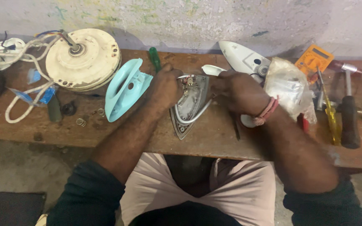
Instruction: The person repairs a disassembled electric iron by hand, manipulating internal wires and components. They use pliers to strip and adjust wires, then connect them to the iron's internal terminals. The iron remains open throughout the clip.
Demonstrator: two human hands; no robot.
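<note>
Head view, single entry. We see the soleplate [188,105] of a stripped iron lying flat on the bench [30,129], between our two hands, its long axis running from the wide heel under our fingers down to the point, which aims toward our lap and slightly to our left. Left hand [167,88]: fingers curled together over the heel's left corner and gripping a green-handled screwdriver [154,58], whose handle stands out beyond the knuckles, away from us; the tip is hidden by the hand. Right hand [238,91]: fingers folded down on the heel's right side, by the terminals; whether they pinch a wire or only press the plate, we cannot tell. Both hands sit at the heel, about equally near it; the point lies below the fingertips, nearer our body. A pale cord [197,112] loops over the plate from beneath the right fingers. Left of the left hand, just beside it: turquoise cover [124,88] on its side. Farther left: fan motor [84,58]. Beyond the right fingers: white shell [244,58]. Right of the right wrist: plastic bag [290,86], then an orange meter [314,58] and a hammer [349,117].
</note>
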